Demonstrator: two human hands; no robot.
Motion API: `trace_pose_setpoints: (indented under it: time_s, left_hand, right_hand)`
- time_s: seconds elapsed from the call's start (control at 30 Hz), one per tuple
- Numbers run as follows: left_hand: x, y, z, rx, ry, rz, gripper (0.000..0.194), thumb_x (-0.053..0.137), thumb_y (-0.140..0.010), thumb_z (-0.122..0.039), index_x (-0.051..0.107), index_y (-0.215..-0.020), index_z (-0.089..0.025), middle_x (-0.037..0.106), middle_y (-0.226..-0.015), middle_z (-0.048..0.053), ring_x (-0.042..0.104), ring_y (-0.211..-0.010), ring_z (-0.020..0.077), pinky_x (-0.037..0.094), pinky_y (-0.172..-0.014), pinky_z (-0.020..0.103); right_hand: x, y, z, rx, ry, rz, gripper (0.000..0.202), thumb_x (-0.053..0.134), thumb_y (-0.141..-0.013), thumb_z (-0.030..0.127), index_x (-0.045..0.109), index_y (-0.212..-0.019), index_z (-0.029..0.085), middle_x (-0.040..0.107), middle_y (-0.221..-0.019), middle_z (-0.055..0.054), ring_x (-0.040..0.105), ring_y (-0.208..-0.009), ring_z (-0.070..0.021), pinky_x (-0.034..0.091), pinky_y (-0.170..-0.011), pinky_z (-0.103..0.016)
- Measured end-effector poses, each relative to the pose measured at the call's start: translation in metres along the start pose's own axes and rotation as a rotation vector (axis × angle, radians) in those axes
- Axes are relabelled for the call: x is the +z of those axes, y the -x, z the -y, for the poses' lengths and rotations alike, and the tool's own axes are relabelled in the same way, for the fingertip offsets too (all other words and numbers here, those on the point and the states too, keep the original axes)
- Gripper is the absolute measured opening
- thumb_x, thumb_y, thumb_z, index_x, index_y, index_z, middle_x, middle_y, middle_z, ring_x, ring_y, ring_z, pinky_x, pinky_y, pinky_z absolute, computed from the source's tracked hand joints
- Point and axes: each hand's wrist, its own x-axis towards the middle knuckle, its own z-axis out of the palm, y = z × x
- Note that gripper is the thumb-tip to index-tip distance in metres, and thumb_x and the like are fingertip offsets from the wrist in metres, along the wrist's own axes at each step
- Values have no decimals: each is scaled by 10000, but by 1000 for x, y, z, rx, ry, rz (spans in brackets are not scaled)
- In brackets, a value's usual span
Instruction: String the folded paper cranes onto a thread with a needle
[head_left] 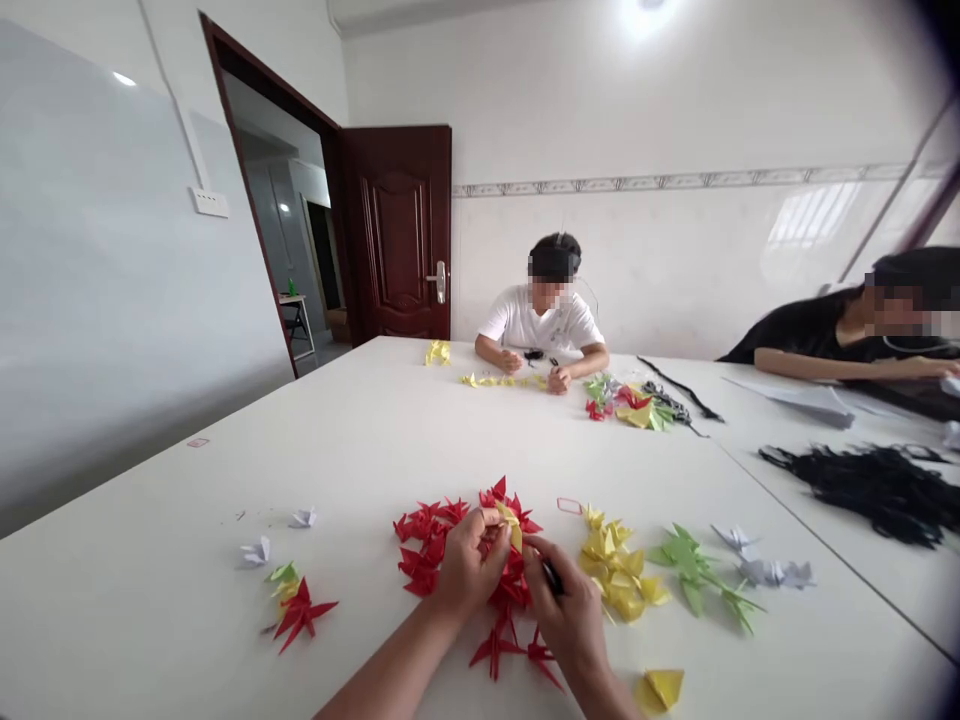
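Observation:
A yellow folded paper crane (512, 523) is pinched in the fingertips of my left hand (471, 560), above a heap of red paper cranes (424, 550). Close to its right side, my right hand (568, 605) is closed around a slim black object (553, 577). Most of that object is hidden by the fingers, so its kind does not show. Just right of my hands lies a cluster of yellow cranes (619, 572), with a single yellow folded piece (661, 690) nearer the front edge. Green cranes (686, 560) and white cranes (776, 573) lie farther right.
On the left of the white table (187, 520) sit a red crane (301, 615) and a white crane (256, 552). A person in white (544, 315) works opposite, beside more coloured cranes (637, 405). Black cords (862, 490) lie at right, near a person in black (814, 330).

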Motion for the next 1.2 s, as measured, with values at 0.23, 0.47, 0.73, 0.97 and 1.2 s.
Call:
trace_pose_setpoints:
  time_s: [0.23,0.47,0.73,0.97,1.2]
  left_hand:
    - [-1,-4,3,23,-112,-39,147,542,-806,-277,604,-883,-168,639,-835,61,618,-733,154,526,-680,280]
    - [-1,-4,2,30,-96,-70,154,572,-794,-275,610,-891,-162,617,-834,52,598,-738,138,516,-671,259]
    - [-2,-6,4,158,-108,-78,119,576,-798,-242,594,-890,-168,616,-852,51,598,-757,135,522,-666,255]
    - [-3,-7,3,249,-169,-90,95,566,-796,-177,592,-887,-169,614,-829,44,590,-741,126,520,-648,246]
    - [-3,-7,4,296,-173,-84,100,560,-793,-141,588,-887,-159,610,-829,45,589,-751,119,521,-664,241]
  right_hand:
    - [-6,-7,1,132,-14,-3,383,457,-840,441,600,-1048,152,525,-552,41,467,-473,-96,412,-487,-202]
    - [-6,-2,10,136,-58,75,383,376,-873,456,513,-1102,182,571,-721,3,510,-579,-116,415,-537,-226]
    - [-4,-4,10,205,33,91,345,399,-866,476,590,-939,198,641,-735,-5,582,-653,-142,425,-581,-237]
    - [-3,-6,6,220,65,71,353,408,-861,477,630,-902,206,659,-706,1,587,-625,-142,421,-565,-236]
    - [-1,-4,3,189,67,51,372,424,-859,479,656,-925,196,660,-705,-2,575,-600,-132,425,-565,-230]
